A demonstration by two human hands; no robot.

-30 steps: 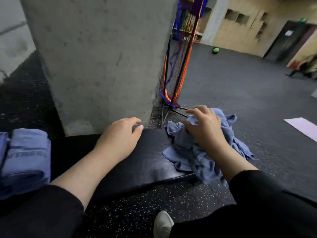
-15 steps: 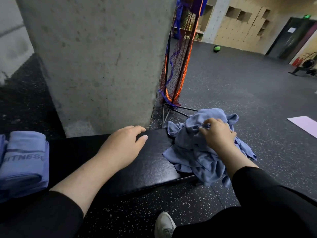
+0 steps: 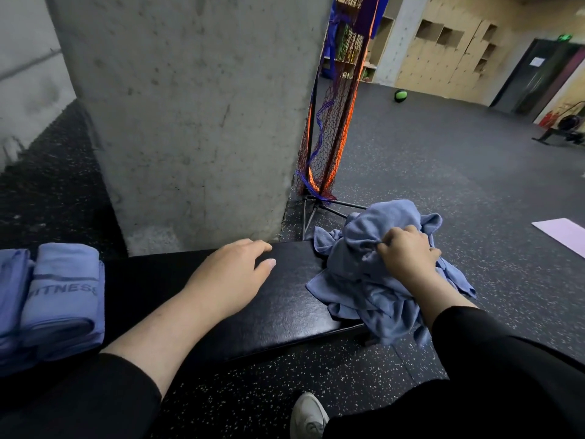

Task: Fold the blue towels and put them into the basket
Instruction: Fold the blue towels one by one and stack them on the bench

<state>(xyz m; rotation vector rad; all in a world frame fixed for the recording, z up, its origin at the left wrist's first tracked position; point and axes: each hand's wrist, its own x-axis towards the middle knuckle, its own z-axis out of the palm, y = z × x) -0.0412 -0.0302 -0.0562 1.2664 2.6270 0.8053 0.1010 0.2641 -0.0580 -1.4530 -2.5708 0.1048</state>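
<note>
My right hand (image 3: 408, 253) has slid down from the pile's top and now pinches 1 crumpled blue towel (image 3: 367, 274) at 3 o'clock, ready to lift it for folding; my left hand (image 3: 235, 274) stays flat and relaxed on the bench (image 3: 285, 312)

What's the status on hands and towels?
Left hand open, flat on black padded bench. Right hand grips crumpled blue towel pile. Folded blue towels at bench's left end. No basket visible.

Dim, even indoor light; soft sheen on the bench pad (image 3: 285, 312); wide-angle edges bowed.
</note>
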